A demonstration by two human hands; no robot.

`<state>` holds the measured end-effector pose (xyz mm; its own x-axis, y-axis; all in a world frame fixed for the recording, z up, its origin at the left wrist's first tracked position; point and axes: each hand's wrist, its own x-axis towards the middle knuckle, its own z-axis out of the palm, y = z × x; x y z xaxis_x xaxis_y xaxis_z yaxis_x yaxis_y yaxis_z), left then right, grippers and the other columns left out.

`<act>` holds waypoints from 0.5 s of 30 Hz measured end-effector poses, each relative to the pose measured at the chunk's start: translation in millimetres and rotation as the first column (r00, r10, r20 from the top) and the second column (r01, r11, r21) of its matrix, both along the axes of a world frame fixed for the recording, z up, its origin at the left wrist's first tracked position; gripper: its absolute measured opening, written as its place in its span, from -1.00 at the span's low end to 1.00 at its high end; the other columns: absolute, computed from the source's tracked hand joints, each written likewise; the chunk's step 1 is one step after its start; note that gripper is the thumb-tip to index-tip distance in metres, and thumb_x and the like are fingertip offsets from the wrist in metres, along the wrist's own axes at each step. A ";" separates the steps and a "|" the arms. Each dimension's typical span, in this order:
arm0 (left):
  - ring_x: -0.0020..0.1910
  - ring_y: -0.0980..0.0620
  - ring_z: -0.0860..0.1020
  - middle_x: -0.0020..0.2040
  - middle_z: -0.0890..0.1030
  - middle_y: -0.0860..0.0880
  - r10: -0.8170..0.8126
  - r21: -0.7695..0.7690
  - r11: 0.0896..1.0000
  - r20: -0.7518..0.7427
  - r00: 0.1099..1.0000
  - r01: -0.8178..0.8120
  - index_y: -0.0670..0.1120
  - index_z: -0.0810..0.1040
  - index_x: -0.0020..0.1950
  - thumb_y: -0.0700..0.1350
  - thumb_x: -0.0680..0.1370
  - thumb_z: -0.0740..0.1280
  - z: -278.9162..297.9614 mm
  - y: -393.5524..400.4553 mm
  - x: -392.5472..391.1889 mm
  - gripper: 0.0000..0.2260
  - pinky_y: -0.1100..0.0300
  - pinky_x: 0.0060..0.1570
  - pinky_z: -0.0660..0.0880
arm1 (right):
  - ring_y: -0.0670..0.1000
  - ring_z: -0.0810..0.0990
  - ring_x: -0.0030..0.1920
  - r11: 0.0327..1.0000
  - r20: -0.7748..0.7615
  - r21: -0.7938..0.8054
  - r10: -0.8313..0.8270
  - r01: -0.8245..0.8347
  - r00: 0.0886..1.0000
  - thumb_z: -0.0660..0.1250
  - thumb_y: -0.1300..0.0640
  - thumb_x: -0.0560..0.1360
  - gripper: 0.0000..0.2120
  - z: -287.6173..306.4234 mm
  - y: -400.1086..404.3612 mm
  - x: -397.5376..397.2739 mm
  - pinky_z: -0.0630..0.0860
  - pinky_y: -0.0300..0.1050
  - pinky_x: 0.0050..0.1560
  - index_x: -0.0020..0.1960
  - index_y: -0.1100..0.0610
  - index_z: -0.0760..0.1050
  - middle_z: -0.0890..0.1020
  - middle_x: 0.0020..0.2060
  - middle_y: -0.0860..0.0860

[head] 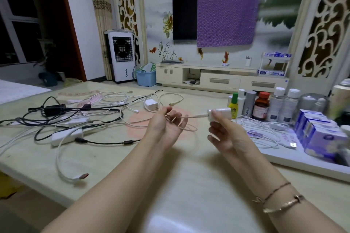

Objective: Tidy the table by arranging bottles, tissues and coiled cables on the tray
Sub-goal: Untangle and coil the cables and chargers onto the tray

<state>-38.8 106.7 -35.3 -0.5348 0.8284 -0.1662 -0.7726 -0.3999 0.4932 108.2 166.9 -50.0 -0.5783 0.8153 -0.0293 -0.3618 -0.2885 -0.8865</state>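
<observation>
My right hand (223, 134) pinches a white charger plug (220, 112) above the table, just left of the tray. Its pale cable (191, 117) runs left into my left hand (166, 125), which holds it between the fingers, a loop hanging below. The white tray (303, 161) lies at the right with several bottles (262, 107) standing along its far side, tissue packs (320, 134) at its right, and a coiled white cable (265, 128) in front of the bottles.
A tangle of black and white cables (75, 113) covers the table's left half, with a white power strip (67, 136), a white adapter (151, 104) and a loose cable ending in a red-tipped USB plug (80, 176).
</observation>
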 end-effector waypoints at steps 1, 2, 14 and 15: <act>-0.57 0.11 0.29 -0.56 0.28 0.02 0.011 0.041 0.999 0.022 1.000 -0.012 -0.09 0.32 -0.27 -0.18 0.64 0.09 1.0 0.8 3.1 -0.73 0.12 -0.10 0.46 | -0.05 0.53 -0.38 0.997 -0.003 -0.072 0.041 -0.041 0.999 0.39 0.02 0.47 -0.84 -1.8 -3.2 0.3 0.47 -0.20 -0.34 -0.12 0.11 0.50 0.55 -0.37 0.02; -0.62 0.12 0.24 -0.57 0.24 0.03 0.027 0.073 0.997 0.033 0.999 -0.029 -0.08 0.29 -0.29 -0.17 0.65 0.08 1.6 1.4 5.1 -0.71 0.16 -0.15 0.45 | 0.00 0.56 -0.37 0.984 -0.021 -0.150 0.093 -0.095 0.995 0.34 -0.03 0.50 -0.78 -3.5 -6.4 0.3 0.50 -0.17 -0.38 -0.09 0.13 0.48 0.56 -0.36 0.07; -0.74 0.15 0.10 -0.63 0.15 0.03 -0.080 -0.165 0.983 0.017 0.997 0.082 -0.08 0.21 -0.32 -0.21 0.62 0.02 -7.6 -5.4 10.7 -0.70 0.29 -0.38 0.36 | 0.31 0.63 -0.09 0.907 -0.242 -0.345 0.162 -0.241 0.957 0.42 0.11 0.37 -0.72 -7.2 -4.1 1.2 0.46 0.21 0.21 -0.04 0.18 0.37 0.58 -0.04 0.30; -0.75 0.14 0.10 -0.63 0.16 0.02 -0.087 -0.213 0.973 0.029 0.996 0.092 -0.09 0.21 -0.31 -0.24 0.61 0.00 -11.0 -4.6 12.2 -0.72 0.27 -0.35 0.39 | 0.31 0.64 -0.06 0.905 -0.304 -0.344 0.146 -0.251 0.941 0.41 0.15 0.38 -0.71 -5.4 -2.5 1.5 0.47 0.21 0.22 -0.04 0.18 0.34 0.61 -0.01 0.32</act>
<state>-26.6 102.2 -46.3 -0.4551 0.8168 -0.3544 -0.8106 -0.2154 0.5445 109.8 164.4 -55.5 -0.7560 0.6413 -0.1310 -0.4671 -0.6688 -0.5783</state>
